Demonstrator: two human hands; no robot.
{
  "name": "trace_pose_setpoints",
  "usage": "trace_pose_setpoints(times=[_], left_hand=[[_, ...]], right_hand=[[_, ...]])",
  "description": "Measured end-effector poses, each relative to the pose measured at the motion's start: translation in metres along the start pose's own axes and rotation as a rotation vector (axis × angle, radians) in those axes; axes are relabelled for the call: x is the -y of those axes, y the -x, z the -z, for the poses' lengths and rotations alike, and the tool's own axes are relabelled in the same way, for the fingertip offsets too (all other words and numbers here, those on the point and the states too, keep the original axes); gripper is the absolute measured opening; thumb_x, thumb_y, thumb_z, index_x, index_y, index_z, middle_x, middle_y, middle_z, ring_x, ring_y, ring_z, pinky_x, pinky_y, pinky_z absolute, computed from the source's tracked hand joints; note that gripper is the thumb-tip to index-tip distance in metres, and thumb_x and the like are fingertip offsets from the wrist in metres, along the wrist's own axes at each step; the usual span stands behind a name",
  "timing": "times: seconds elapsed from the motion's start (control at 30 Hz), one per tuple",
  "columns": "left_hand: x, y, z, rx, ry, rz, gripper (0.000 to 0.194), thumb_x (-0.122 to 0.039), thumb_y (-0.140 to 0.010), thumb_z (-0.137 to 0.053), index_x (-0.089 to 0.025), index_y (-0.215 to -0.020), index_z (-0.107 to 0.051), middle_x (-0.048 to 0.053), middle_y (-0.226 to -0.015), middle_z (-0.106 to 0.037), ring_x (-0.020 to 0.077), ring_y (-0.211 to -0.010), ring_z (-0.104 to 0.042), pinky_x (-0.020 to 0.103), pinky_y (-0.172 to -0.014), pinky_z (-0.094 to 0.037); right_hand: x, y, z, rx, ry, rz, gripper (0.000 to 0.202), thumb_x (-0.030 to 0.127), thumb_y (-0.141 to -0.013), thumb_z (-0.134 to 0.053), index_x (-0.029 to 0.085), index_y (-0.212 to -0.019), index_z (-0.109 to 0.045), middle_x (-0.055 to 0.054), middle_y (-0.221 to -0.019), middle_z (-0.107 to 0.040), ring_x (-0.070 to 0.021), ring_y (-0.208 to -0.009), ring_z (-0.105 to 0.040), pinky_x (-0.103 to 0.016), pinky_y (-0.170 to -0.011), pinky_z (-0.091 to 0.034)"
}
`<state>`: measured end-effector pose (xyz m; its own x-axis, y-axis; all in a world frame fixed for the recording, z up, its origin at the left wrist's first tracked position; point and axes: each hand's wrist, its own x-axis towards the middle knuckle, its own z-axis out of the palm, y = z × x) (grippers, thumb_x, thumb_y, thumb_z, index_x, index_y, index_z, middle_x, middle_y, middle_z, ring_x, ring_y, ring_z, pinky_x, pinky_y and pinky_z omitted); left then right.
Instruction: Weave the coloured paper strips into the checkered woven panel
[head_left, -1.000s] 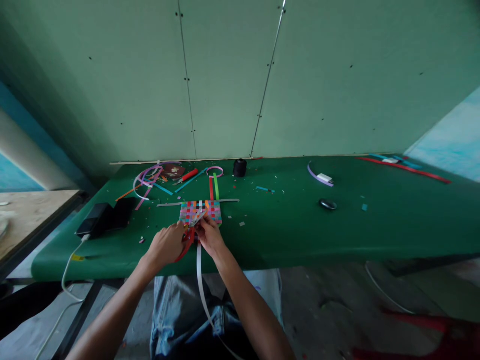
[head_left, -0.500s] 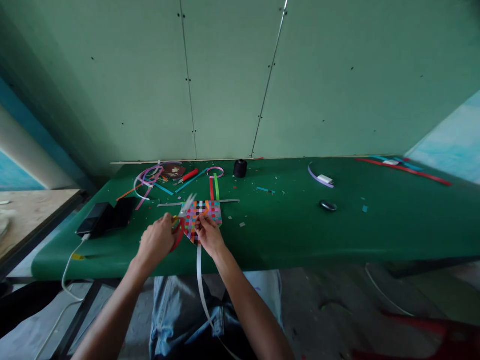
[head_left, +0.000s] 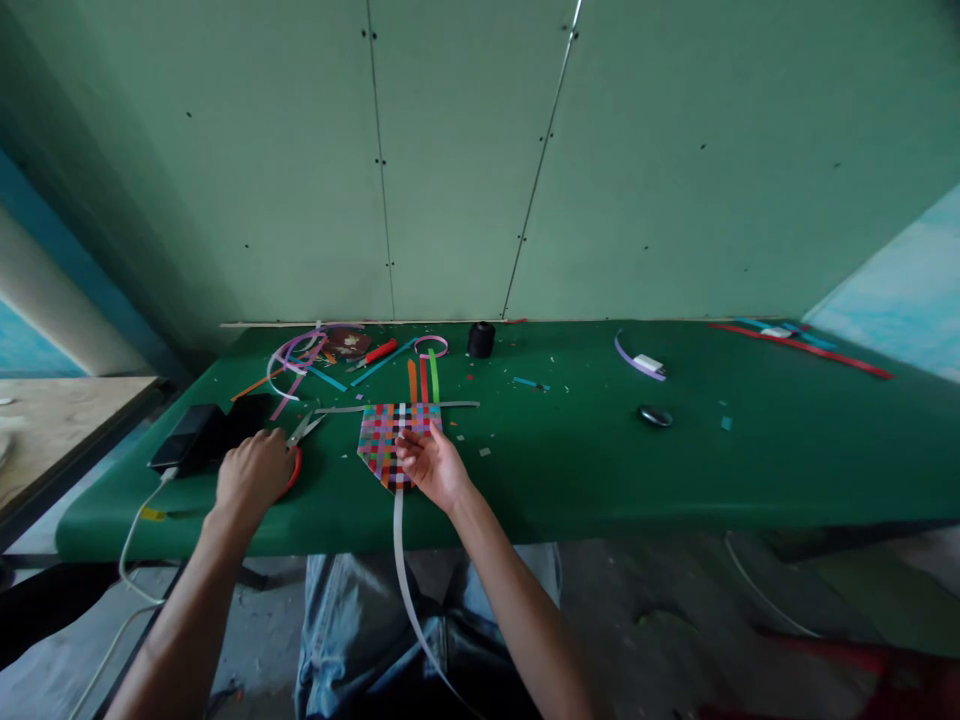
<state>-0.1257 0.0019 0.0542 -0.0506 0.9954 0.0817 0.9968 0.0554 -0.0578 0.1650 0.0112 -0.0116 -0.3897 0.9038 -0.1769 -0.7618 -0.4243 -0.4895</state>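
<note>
My left hand (head_left: pixel 253 470) is closed around the red handle of a pair of scissors (head_left: pixel 304 430), low over the table left of the weaving, with the blades pointing away and slightly parted. A multicoloured checkered piece woven from flat strips (head_left: pixel 377 440) lies in front of me, its near end pointed. Above its right part is my right hand (head_left: pixel 435 465), palm turned up and fingers loosely apart, holding nothing. Orange (head_left: pixel 412 380), red and green strips stick out from the far edge. A long white strip (head_left: pixel 400 550) hangs from the near point over my lap.
On the green table (head_left: pixel 540 480), a black spool (head_left: pixel 481 339), a red-handled cutter (head_left: pixel 380 351) and coiled purple strips (head_left: pixel 289 350) lie at the back. A black phone-like device (head_left: pixel 187 437) with a white cable sits left. A dark oval object (head_left: pixel 655 416) lies right.
My left hand has carried the scissors left, away from the weaving. The orange strip, bent over the weaving by my right hand before, now points away from me. My right hand has opened.
</note>
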Motion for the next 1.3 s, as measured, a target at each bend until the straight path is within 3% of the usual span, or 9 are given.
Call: trace_pose_setpoints(times=[0.07,0.17,0.3,0.47,0.63,0.93,1.13,1.2,1.3], left_hand=[[-0.030,0.006,-0.005,-0.135,0.171,-0.159,0.044,-0.042,-0.104,-0.044,-0.017,-0.132,-0.067,0.016,-0.126,-0.073,0.0335,-0.111,-0.072,0.043,-0.090,-0.056],[-0.079,0.011,-0.021,-0.116,0.444,-0.434,0.042,-0.043,-0.106,-0.046,-0.022,-0.137,-0.066,0.012,-0.135,-0.070,0.0266,-0.119,-0.069,0.038,-0.100,-0.055],[-0.116,0.007,-0.050,-0.150,0.458,-0.532,0.045,-0.041,-0.106,-0.049,-0.028,-0.148,-0.059,0.010,-0.152,-0.060,0.0306,-0.145,-0.051,0.051,-0.118,-0.042],[-0.115,0.006,-0.070,-0.182,0.415,-0.515,0.047,-0.043,-0.106,-0.050,-0.031,-0.151,-0.057,0.007,-0.159,-0.055,0.0324,-0.154,-0.038,0.058,-0.124,-0.032],[-0.111,0.018,-0.073,-0.212,0.404,-0.498,0.048,-0.046,-0.106,-0.050,-0.031,-0.151,-0.058,0.005,-0.158,-0.055,0.0330,-0.153,-0.040,0.058,-0.123,-0.034],[-0.109,0.033,-0.070,-0.224,0.380,-0.486,0.048,-0.046,-0.107,-0.048,-0.033,-0.152,-0.057,0.004,-0.160,-0.054,0.0322,-0.153,-0.041,0.058,-0.123,-0.034],[-0.110,0.034,-0.069,-0.238,0.388,-0.485,0.048,-0.044,-0.106,-0.049,-0.033,-0.153,-0.055,0.005,-0.159,-0.055,0.0324,-0.152,-0.042,0.058,-0.123,-0.034],[-0.110,0.034,-0.069,-0.240,0.390,-0.482,0.048,-0.044,-0.106,-0.049,-0.033,-0.153,-0.055,0.005,-0.159,-0.055,0.0325,-0.152,-0.041,0.058,-0.123,-0.034],[-0.112,0.035,-0.069,-0.240,0.384,-0.475,0.049,-0.044,-0.106,-0.050,-0.033,-0.153,-0.055,0.004,-0.159,-0.055,0.0329,-0.153,-0.040,0.058,-0.123,-0.033]], right_hand=[[0.011,0.002,0.008,-0.061,0.280,0.085,0.034,0.048,-0.098,-0.066,0.014,-0.100,-0.071,-0.009,-0.091,-0.074,-0.0148,-0.070,-0.067,-0.023,-0.056,-0.054],[0.036,0.009,0.023,-0.198,0.820,0.424,0.032,0.049,-0.097,-0.066,0.018,-0.100,-0.070,-0.007,-0.094,-0.075,-0.0167,-0.071,-0.068,-0.025,-0.057,-0.054],[0.064,0.022,0.045,-0.255,1.485,0.705,0.029,0.041,-0.106,-0.049,0.021,-0.111,-0.069,-0.011,-0.109,-0.074,-0.0232,-0.093,-0.072,-0.036,-0.079,-0.060],[0.068,0.026,0.068,-0.217,1.934,0.846,0.036,0.020,-0.105,-0.041,0.021,-0.134,-0.063,-0.015,-0.132,-0.065,-0.0304,-0.127,-0.060,-0.052,-0.111,-0.051],[0.070,0.018,0.076,-0.300,2.112,0.782,0.045,0.019,-0.105,-0.040,0.017,-0.148,-0.055,-0.018,-0.139,-0.059,-0.0337,-0.128,-0.057,-0.054,-0.110,-0.051],[0.071,0.029,0.060,-0.192,2.355,0.653,0.047,0.013,-0.103,-0.044,0.019,-0.146,-0.062,-0.014,-0.144,-0.064,-0.0327,-0.130,-0.057,-0.052,-0.108,-0.053],[0.062,0.106,0.070,0.069,2.360,0.756,0.053,0.026,-0.109,-0.044,0.020,-0.162,-0.043,-0.011,-0.159,-0.053,-0.0272,-0.147,-0.050,-0.049,-0.120,-0.048],[0.065,0.152,0.093,0.065,2.387,0.812,0.056,0.027,-0.108,-0.047,0.022,-0.163,-0.040,-0.009,-0.160,-0.053,-0.0270,-0.146,-0.052,-0.047,-0.118,-0.051],[0.081,0.235,0.150,-0.119,2.460,0.860,0.043,0.024,-0.105,-0.050,0.025,-0.145,-0.064,-0.008,-0.144,-0.068,-0.0272,-0.125,-0.070,-0.041,-0.102,-0.062]])
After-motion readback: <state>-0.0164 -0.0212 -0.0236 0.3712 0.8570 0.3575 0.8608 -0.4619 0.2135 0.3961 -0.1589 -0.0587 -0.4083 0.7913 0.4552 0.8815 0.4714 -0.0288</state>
